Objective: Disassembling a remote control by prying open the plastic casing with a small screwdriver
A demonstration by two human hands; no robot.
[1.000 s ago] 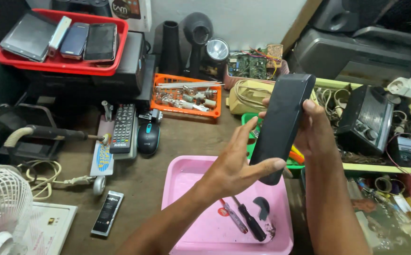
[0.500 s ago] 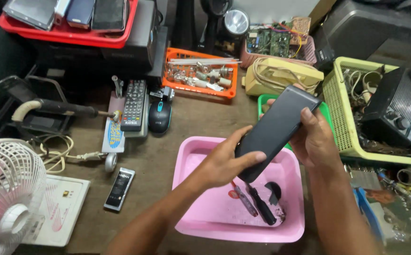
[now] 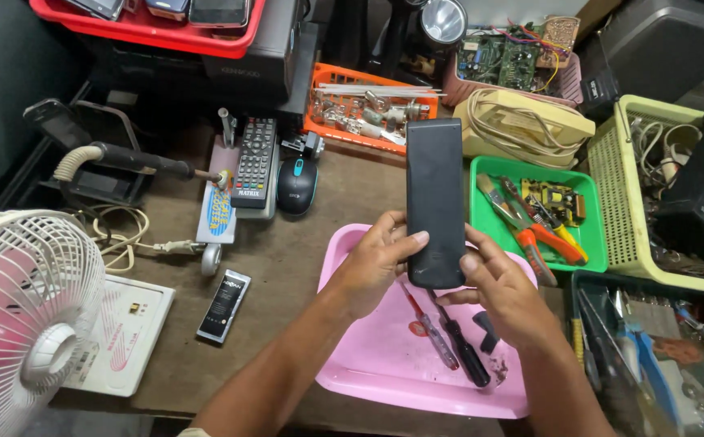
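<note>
I hold a long black device up over the pink tray.

My left hand (image 3: 380, 259) and right hand (image 3: 502, 287) each keep a tight grip on the bottom of the black device (image 3: 435, 198). Its long side points away from me, above the pink tray (image 3: 384, 380) on the counter (image 3: 287, 267).

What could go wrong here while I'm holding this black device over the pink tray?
Both hands, left and right, grip only the lower end of the black device, so its long upper part is unsupported and it might tip or slip. If it drops, it would likely land on the screwdrivers lying in the pink tray and could get scratched.
</note>
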